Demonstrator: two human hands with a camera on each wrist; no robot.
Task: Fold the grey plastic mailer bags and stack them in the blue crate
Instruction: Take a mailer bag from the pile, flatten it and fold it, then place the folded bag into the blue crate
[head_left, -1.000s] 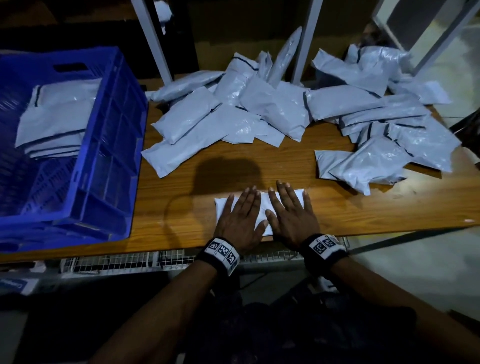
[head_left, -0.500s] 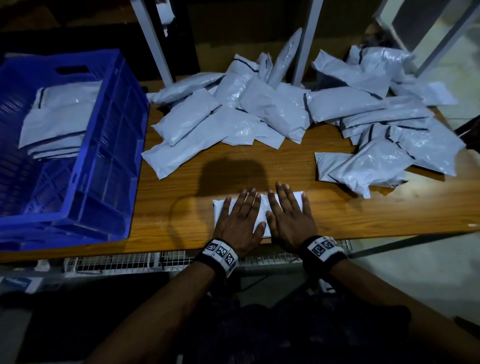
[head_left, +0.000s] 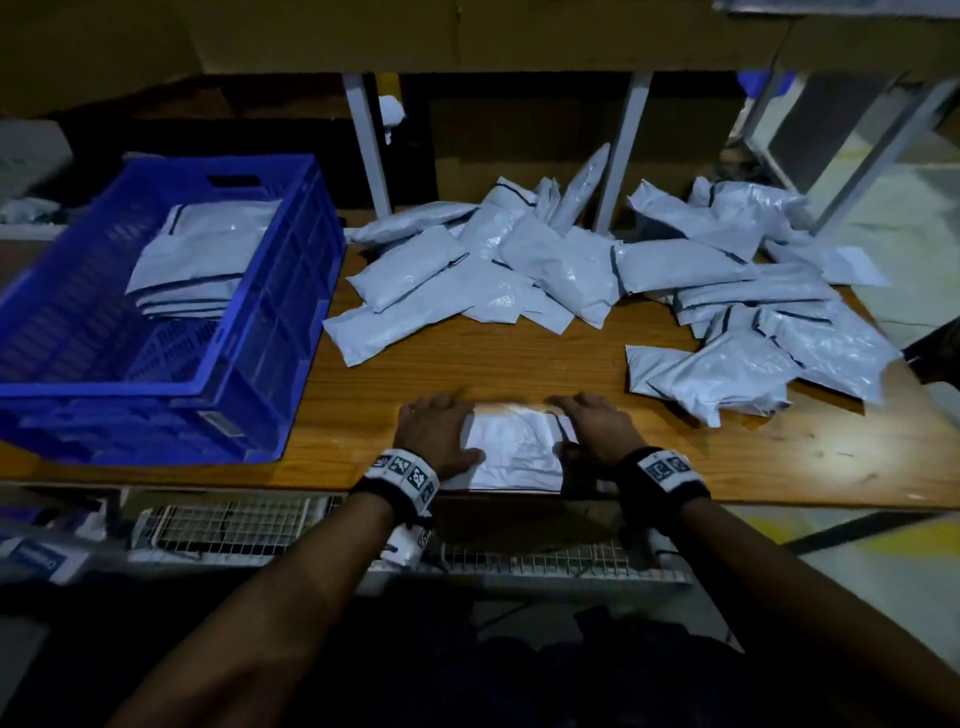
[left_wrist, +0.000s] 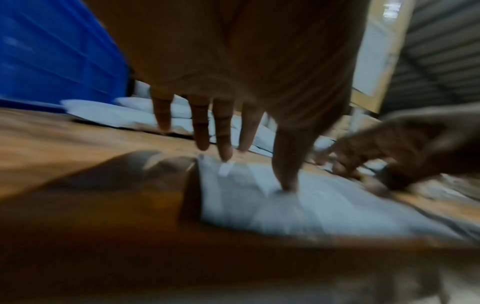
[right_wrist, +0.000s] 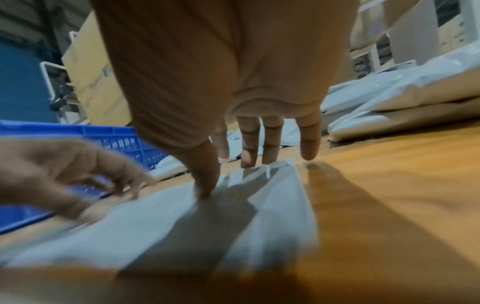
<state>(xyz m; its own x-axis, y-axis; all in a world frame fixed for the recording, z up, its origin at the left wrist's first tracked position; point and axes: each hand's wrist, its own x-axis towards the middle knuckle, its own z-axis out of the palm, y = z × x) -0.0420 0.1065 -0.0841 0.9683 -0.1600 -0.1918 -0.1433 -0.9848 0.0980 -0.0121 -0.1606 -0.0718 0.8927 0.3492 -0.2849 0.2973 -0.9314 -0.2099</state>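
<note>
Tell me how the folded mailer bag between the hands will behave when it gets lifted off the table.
The folded mailer bag is thin, creased film, so it will probably flop and sag. It lies flat like the crate stack, so likely very light. The glossy plastic may slip, and the fold could spring open unless the left hand and right hand pinch it.

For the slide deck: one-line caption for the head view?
Both hands, left hand and right hand, press a folded grey mailer bag at the wooden table edge; blue crate left.
</note>
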